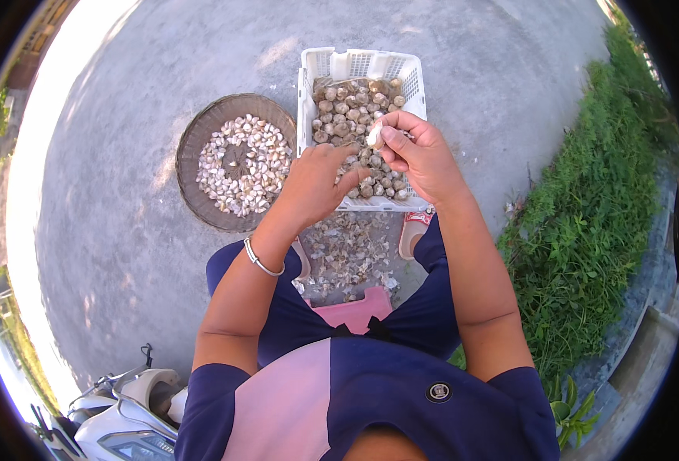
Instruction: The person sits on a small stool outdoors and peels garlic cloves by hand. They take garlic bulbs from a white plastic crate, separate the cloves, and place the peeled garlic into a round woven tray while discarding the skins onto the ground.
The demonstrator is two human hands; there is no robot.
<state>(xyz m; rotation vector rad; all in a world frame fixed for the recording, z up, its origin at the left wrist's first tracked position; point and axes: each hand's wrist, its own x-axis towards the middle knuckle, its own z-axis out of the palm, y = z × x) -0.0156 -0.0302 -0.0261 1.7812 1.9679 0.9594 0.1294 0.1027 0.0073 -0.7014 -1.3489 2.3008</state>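
My right hand point(425, 157) pinches a pale garlic clove point(374, 136) between thumb and fingers, above the white plastic crate point(382, 205). Many whole garlic bulbs point(343, 107) with dry, brownish skins lie in the crate. Over the crate's near left side, my left hand point(315, 182) reaches with its fingers apart and nothing visible in them. Its fingertips are close to the bulbs; whether they touch any, I cannot tell. To the left of the crate stands a round woven basket point(188, 165), where separated garlic cloves point(255, 157) form a ring around a nearly bare middle.
Dry garlic skins point(351, 253) litter the ground between my feet. A pink stool point(359, 310) shows between my legs. Green plants point(585, 207) grow along the right edge of the grey concrete point(124, 192). At the lower left stands a white scooter point(124, 426).
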